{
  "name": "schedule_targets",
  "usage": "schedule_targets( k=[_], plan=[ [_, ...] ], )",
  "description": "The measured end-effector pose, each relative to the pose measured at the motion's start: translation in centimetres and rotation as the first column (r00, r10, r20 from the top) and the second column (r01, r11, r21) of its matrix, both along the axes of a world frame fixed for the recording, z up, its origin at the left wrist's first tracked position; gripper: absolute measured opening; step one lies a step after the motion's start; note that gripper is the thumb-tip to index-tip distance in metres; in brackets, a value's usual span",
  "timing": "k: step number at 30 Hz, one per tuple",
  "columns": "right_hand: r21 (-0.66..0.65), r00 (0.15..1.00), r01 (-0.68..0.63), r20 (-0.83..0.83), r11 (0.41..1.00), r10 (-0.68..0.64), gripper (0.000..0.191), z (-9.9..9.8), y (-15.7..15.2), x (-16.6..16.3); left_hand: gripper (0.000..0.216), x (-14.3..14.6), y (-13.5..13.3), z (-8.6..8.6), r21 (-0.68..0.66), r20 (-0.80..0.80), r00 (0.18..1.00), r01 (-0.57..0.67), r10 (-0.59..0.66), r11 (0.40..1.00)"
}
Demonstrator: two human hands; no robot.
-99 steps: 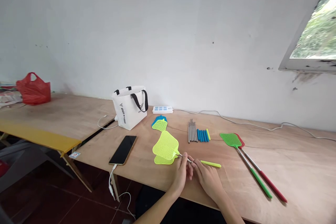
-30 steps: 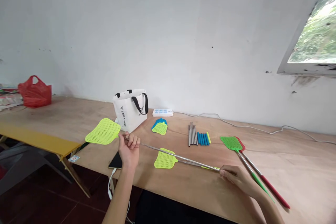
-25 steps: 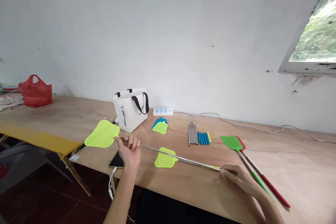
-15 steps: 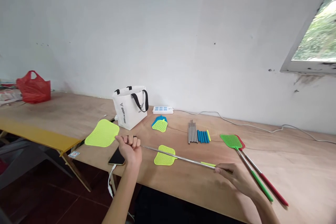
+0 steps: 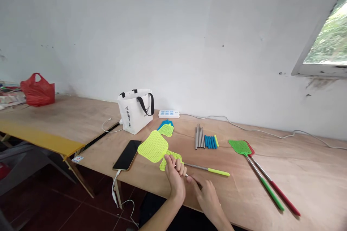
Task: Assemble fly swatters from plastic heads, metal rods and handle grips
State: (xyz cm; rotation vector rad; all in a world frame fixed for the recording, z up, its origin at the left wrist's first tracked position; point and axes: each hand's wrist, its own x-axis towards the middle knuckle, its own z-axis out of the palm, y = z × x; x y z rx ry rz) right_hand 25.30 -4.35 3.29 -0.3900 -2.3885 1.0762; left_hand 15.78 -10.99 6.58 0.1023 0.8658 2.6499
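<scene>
My left hand is closed around the neck of a yellow fly swatter, just below its perforated head. Close beside it, my right hand grips the lower end of the same swatter, with only a short bit of metal rod showing between the hands. Partly behind the held swatter lies a second yellow fly swatter, its head half covered by my left hand. A green fly swatter and a red fly swatter lie side by side to the right.
Metal tubes and blue grips with one yellow grip are lined up mid-table. Behind are loose swatter heads, a power strip and a white bag. A phone with a cable lies left.
My hands have come together, and the swatter's long rod has shortened between them. Its head has moved right, away from the phone.
</scene>
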Motion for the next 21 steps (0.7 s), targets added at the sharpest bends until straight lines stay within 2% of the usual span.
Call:
schedule_targets(
  k=[3,9,12,17,19,21],
  plan=[
    [0.055,0.999,0.016,0.044,0.998,-0.018,0.063,-0.3,0.1,0.0,0.069,0.2,0.4,-1.0,0.005,0.027,0.999,0.019,-0.02,1.0],
    [0.298,0.96,0.052,0.248,0.953,-0.13,0.047,-0.7,0.8,0.3,0.069,-1.0,1.0,-2.7,0.046,0.095,0.994,0.04,-0.045,0.998],
    [0.469,0.942,0.04,0.278,0.883,-0.19,0.034,-1.5,0.5,0.2,0.064,-1.4,1.1,-3.6,0.07,0.128,0.989,0.06,-0.068,0.996],
    [0.716,0.938,0.051,0.205,0.696,-0.279,0.024,-3.2,0.4,0.0,0.06,-1.6,1.2,-3.9,0.068,0.104,0.992,0.07,-0.077,0.995],
    [0.745,0.949,0.076,0.15,0.663,-0.278,0.028,-3.6,0.5,0.0,0.06,-1.5,1.2,-3.7,0.065,0.075,0.994,0.069,-0.074,0.995],
    [0.746,0.958,0.104,0.101,0.658,-0.267,0.036,-3.8,0.6,-0.1,0.061,-1.4,1.1,-3.6,0.061,0.062,0.995,0.071,-0.074,0.996]
  ],
)
